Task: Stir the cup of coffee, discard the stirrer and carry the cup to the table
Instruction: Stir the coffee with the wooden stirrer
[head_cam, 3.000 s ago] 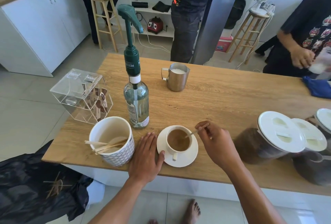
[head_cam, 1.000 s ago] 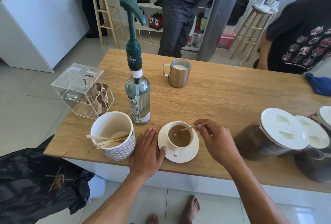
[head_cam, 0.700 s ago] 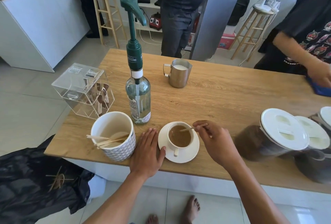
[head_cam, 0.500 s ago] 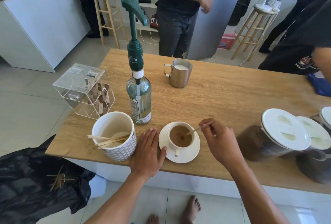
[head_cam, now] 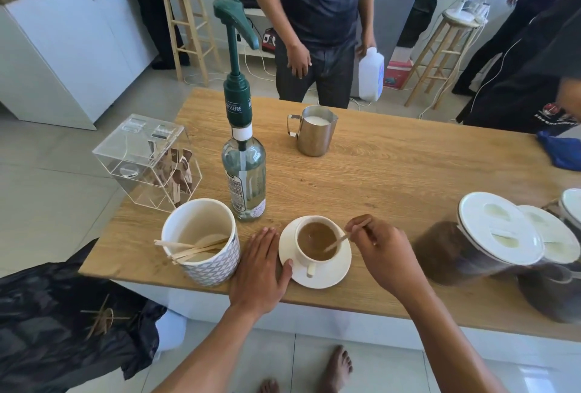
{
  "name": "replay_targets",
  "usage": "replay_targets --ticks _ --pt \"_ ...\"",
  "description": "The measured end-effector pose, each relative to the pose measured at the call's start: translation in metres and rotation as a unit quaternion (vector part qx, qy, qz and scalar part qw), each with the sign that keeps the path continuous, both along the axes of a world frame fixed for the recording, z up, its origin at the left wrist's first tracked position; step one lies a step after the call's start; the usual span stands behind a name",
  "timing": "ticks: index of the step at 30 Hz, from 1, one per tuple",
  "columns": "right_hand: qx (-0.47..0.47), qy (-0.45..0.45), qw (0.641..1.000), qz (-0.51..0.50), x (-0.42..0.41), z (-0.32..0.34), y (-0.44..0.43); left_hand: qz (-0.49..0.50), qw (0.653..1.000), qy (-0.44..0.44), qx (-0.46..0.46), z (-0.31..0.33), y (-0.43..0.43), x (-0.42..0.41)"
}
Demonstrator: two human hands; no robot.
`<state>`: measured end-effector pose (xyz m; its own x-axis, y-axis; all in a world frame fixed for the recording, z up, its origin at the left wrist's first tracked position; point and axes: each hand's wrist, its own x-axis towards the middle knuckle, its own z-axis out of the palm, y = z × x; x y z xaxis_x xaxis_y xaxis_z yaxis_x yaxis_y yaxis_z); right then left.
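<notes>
Black plastic of a bag (head_cam: 56, 323) filled the floor at 8 o'clock of the counter (head_cam: 393, 179), with a few wooden sticks lying on it. On the counter's left end stood a clear box (head_cam: 147, 160), and at its 5 o'clock a patterned pot (head_cam: 201, 241) holding spare stirrers. At the pot's 1 o'clock rose a pump bottle (head_cam: 243, 172), with a steel jug (head_cam: 314, 130) of milk further back at 1 o'clock.

Flat on the wood lay the left hand (head_cam: 261, 270), fingers spread and gripping nothing, its thumb touching the rim of the saucer (head_cam: 317, 278). The cup (head_cam: 317, 243) sat on that saucer near the front edge, white, handle pointing to 6 o'clock, filled with light brown coffee. A thin wooden stirrer (head_cam: 338, 241) slanted into the coffee from 2 o'clock. The right hand (head_cam: 382, 254) pinched the stirrer's upper end between thumb and fingers, at 3 o'clock of the cup. Further right stood dark jars (head_cam: 478, 238) with white lids.
</notes>
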<state>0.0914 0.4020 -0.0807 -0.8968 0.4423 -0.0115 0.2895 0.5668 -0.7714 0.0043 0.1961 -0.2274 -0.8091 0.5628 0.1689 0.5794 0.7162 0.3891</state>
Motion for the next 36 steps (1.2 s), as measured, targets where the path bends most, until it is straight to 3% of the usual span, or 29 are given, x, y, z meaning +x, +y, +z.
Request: replay_targets --ticks 6,10,14,18,22,26,30,36 --pt "-0.004 -0.005 1.000 0.030 -0.0002 -0.0004 -0.0025 -0.003 1.000 0.000 -0.003 0.0001 -0.0001 -0.0002" --pt "0.014 0.021 1.000 -0.019 0.0003 0.0016 -0.0004 -0.002 1.000 0.002 -0.003 -0.0002 0.0000 0.0000" --pt "0.004 0.004 1.000 0.017 0.0007 0.0011 -0.0028 -0.002 1.000 0.004 -0.003 0.0002 -0.0005 0.0003" --pt "0.014 0.018 1.000 -0.019 0.0004 0.0028 -0.0004 -0.001 1.000 0.008 0.001 0.0002 0.0001 0.0003" --pt "-0.004 0.013 1.000 0.021 0.0004 0.0023 -0.0057 -0.002 1.000 0.007 0.002 0.0001 -0.0009 0.0003" --pt "0.018 0.022 0.999 -0.018 0.0028 0.0024 -0.0023 -0.002 1.000 0.008 0.005 -0.0004 -0.0004 0.0002" --pt "0.006 0.007 1.000 0.020 0.0006 0.0038 -0.0063 -0.002 1.000 0.009 0.002 -0.0004 -0.0013 -0.0007" --pt "0.013 0.022 1.000 -0.017 0.0013 0.0070 -0.0061 -0.003 1.000 0.007 0.012 -0.0025 -0.0010 -0.0003"
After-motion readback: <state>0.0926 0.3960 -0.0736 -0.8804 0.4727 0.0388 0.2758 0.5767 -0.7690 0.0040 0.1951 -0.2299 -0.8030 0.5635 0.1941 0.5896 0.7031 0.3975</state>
